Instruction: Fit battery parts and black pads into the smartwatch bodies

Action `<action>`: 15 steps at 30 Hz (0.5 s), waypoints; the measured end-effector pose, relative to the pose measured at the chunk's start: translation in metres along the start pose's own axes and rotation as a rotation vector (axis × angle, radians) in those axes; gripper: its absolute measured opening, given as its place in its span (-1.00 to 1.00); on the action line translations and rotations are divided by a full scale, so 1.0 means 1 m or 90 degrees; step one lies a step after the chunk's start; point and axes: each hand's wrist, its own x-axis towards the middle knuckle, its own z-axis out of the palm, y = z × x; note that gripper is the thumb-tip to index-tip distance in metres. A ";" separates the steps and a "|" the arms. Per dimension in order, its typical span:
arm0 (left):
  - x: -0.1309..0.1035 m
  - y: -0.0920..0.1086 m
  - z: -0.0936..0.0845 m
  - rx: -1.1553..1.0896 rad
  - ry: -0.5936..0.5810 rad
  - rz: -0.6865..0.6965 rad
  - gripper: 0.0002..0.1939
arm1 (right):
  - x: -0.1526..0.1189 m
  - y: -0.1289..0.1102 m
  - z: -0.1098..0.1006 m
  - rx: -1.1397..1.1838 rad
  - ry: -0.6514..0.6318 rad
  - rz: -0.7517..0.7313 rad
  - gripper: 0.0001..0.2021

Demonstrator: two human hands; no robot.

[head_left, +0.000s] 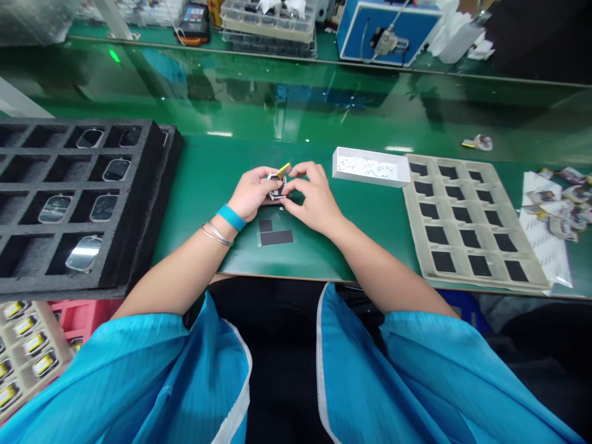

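My left hand [252, 192] is closed around a small open smartwatch case [276, 187] with dark electronics inside a pale frame. A yellow flap [283, 169] stands up at its upper side. Thumb and index finger of my right hand [311, 194] are curled in at the right edge of the case and appear to grip it; anything smaller between those fingertips is hidden. Just below the case lies a tiny white piece [281, 208] on the green table. A clear sheet with dark rectangular pieces [276, 237] lies nearer to me.
At left stands a black foam tray [155, 185] with several watch screens. Right of my hands are a white box [370, 180] of tiny parts and a beige tray [419, 246] with dark pockets. Loose yellow-tabbed components [567, 206] lie far right. A shelf with a blue box [354, 31] runs behind.
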 end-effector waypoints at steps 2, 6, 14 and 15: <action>0.000 0.001 -0.001 -0.005 -0.001 -0.003 -0.82 | 0.002 0.007 0.000 0.076 0.043 0.050 -0.85; -0.001 0.003 -0.001 0.005 -0.027 -0.014 -0.77 | 0.007 0.022 0.004 0.221 0.071 0.150 -0.63; 0.002 0.000 -0.001 -0.017 -0.069 -0.071 -0.84 | 0.005 0.006 0.004 0.026 0.110 0.024 -0.80; 0.003 0.000 -0.002 -0.036 -0.070 -0.084 -0.84 | 0.005 0.003 0.004 -0.019 0.105 0.004 -0.80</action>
